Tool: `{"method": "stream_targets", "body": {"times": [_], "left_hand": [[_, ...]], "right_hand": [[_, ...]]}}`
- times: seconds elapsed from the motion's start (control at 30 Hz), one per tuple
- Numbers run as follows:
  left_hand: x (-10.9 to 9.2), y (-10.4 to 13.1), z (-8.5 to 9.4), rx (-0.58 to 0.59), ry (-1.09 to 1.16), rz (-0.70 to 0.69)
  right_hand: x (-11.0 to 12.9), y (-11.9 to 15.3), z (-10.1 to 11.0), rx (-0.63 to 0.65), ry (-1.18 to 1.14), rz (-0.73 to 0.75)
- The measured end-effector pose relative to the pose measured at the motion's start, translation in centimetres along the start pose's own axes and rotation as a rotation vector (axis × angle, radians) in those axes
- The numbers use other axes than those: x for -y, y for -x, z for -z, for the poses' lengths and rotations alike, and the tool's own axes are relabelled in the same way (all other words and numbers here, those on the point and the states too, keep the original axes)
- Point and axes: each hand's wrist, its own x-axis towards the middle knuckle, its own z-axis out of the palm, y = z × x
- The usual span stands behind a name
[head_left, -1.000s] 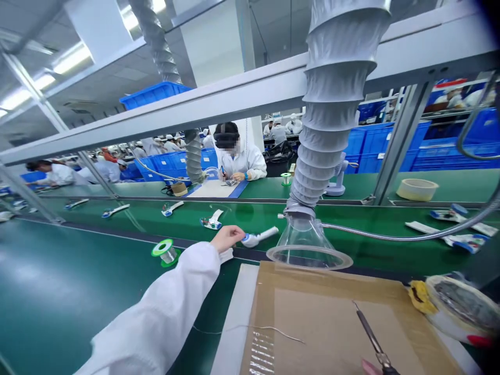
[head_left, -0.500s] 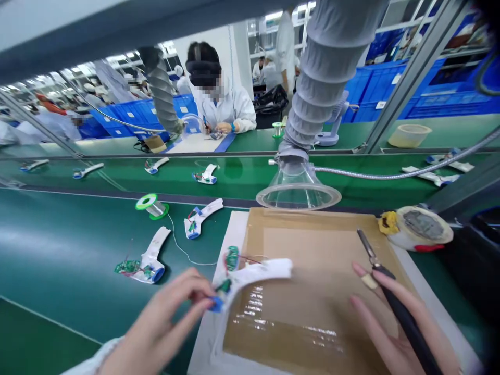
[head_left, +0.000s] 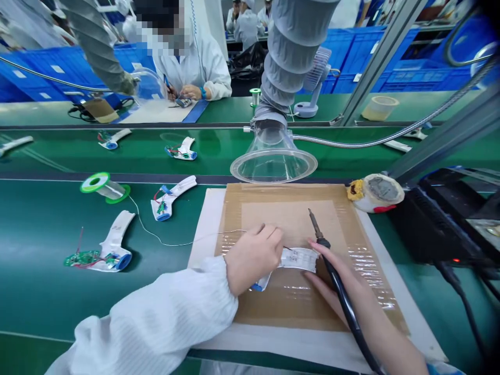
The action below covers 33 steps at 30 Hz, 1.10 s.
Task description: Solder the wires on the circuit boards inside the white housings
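Observation:
A white curved plastic housing [head_left: 300, 259] with a blue end lies on the tape-covered cardboard [head_left: 297, 315] in front of me. My left hand [head_left: 255, 255] is over its left part, fingers curled together and pointing down, hiding most of the electronics; what they pinch is hidden. A thin solder wire [head_left: 172, 244] runs from the left up to that hand. My right hand [head_left: 363, 297] holds a black-handled soldering iron [head_left: 339, 278], its tip pointing up and away. The thumb and a fingertip of this hand are at the housing's right end.
Left of the cardboard are a solder spool [head_left: 111, 190] and two similar housings [head_left: 115, 237]. A clear fume hood [head_left: 273, 165] hangs beyond the cardboard. A tip-cleaning pot [head_left: 378, 192] and a black box [head_left: 425, 224] stand right. Across the bench, a co-worker [head_left: 187, 73] handles a part.
My left hand has moved right with the housing, which now lies centrally on the cardboard. My right hand has come in to the housing's right end, still holding the iron. The camera view has shifted.

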Motion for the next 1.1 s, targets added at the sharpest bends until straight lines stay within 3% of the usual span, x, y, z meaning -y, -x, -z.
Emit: {"method": "stream_targets", "body": {"times": [0.07, 0.23, 0.37, 0.43, 0.53, 0.63, 0.7, 0.87, 1.0, 1.1], "left_hand": [[0.6, -0.4, -1.1, 0.012, 0.161, 0.049], [1.6, 0.0, -3.4, -0.203, 1.044, 0.504], [2.5, -0.3, -3.9, -0.139, 1.217, 0.523], [3.5, -0.2, -3.6, -0.147, 1.097, 0.464], [5.2, 0.6, -2.7, -0.187, 0.628, 0.377], [6.1, 1.7, -2.5, -0.065, 0.354, 0.351], [6.1, 2.1, -2.7, -0.001, 0.340, 0.370], [5.6, 2.7, -2.9, -0.042, 0.496, 0.402], [5.7, 3.2, -2.6, 0.026, 0.416, 0.362], [5.9, 3.1, -2.3, -0.204, 0.410, 0.418]], "right_hand": [[0.0, -0.2, 0.0, -0.003, -0.006, 0.008], [-0.3, -0.7, 0.9, 0.040, -0.044, 0.007], [-0.8, -1.2, 1.2, 0.019, -0.059, -0.016], [-1.2, -1.4, 1.1, 0.023, -0.056, -0.023], [-1.8, -1.5, 1.2, 0.055, -0.064, -0.063], [-1.8, -1.9, 1.4, 0.083, -0.090, -0.113], [-1.6, -2.3, 1.6, 0.099, -0.059, -0.140], [-1.4, -2.8, 1.7, 0.097, -0.014, -0.109], [-1.9, -2.5, 1.8, 0.109, 0.000, -0.102], [-2.0, -2.5, 1.7, 0.108, -0.017, -0.105]]}}
